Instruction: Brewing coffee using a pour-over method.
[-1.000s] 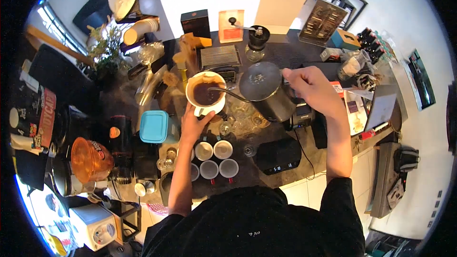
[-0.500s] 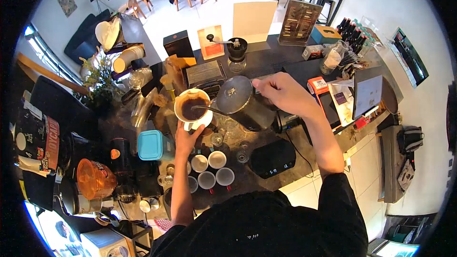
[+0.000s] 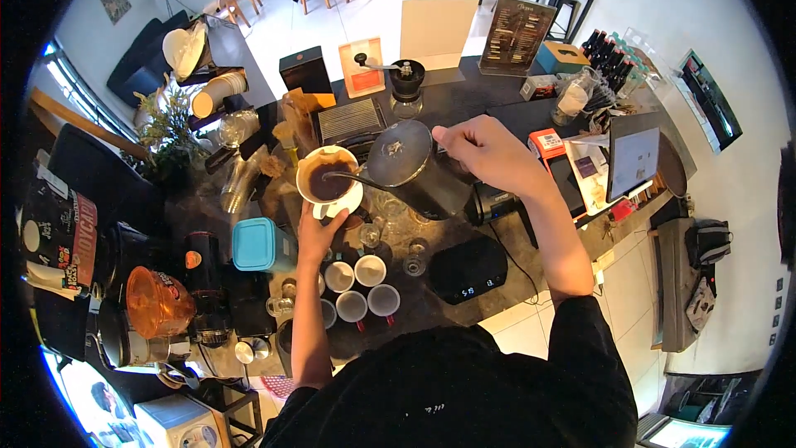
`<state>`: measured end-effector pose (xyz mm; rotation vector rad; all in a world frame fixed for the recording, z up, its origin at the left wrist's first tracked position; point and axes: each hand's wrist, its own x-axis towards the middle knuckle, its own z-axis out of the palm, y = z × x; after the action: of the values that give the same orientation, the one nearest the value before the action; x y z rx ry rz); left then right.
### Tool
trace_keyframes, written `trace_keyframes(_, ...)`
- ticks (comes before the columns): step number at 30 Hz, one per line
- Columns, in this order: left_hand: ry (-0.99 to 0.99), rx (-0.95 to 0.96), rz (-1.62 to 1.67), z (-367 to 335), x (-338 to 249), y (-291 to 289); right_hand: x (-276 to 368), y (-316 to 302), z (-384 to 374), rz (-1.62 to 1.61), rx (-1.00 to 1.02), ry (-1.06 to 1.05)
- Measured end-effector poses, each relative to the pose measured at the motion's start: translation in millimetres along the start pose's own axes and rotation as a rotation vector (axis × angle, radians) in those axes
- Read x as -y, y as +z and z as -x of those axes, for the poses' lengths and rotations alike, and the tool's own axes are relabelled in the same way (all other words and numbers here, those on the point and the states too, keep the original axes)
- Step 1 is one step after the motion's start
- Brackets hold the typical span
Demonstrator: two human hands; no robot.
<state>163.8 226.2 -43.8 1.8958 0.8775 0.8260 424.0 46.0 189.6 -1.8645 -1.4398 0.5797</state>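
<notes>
Kettle (image 3: pixel 421 178), gripped by the closed right hand (image 3: pixel 487 149), holds its spout (image 3: pixel 356 179) over the white dripper (image 3: pixel 347 201), which the half-curled left hand (image 3: pixel 316 236) grasps from the near side; contents (image 3: pixel 325 184) look wetted, pouring looks unfinished, cups (image 3: pixel 351 305) seem unfilled.

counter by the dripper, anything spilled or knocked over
Nothing stands out: the mugs stand upright; the right hand holds the tilted kettle, spout at the dripper. Small spills are hard to tell on the mottled counter.

A dark, lidded kettle (image 3: pixel 421 178) is hanging just right of a white dripper (image 3: pixel 347 201), its thin curved spout reaching over the rim. Inside the dripper, a pale paper filter (image 3: pixel 336 152) is holding dark brown coffee (image 3: pixel 322 187).
</notes>
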Motion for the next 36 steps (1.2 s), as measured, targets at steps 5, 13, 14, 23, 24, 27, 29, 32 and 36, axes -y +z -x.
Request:
trace_keyframes(5,-0.029,-0.007,-0.037,3,-5,-1,-2,2,-1,-0.061,0.010,-0.033)
trace_keyframes(13,-0.042,-0.014,-0.043,3,-10,2,-4,3,-2,-0.113,0.016,-0.030)
trace_keyframes(14,-0.046,-0.021,-0.046,3,-9,2,-1,2,-1,-0.129,0.023,-0.008)
trace_keyframes(23,-0.017,-0.010,-0.102,1,-5,0,-4,5,-1,-0.243,-0.001,0.014)
trace_keyframes(24,-0.020,0.022,-0.130,2,-7,0,-5,3,-1,-0.265,0.007,0.006)
trace_keyframes(27,-0.109,0.056,-0.135,3,-14,-3,0,5,-1,-0.330,0.030,0.023)
trace_keyframes(29,-0.104,0.033,-0.096,5,-16,-3,-1,6,-2,-0.350,0.030,0.019)
trace_keyframes(32,-0.088,0.019,-0.142,6,-12,-2,-2,7,-3,-0.283,0.013,0.032)
trace_keyframes(36,-0.072,0.023,-0.152,5,-10,-1,-3,9,-5,-0.288,-0.002,0.001)
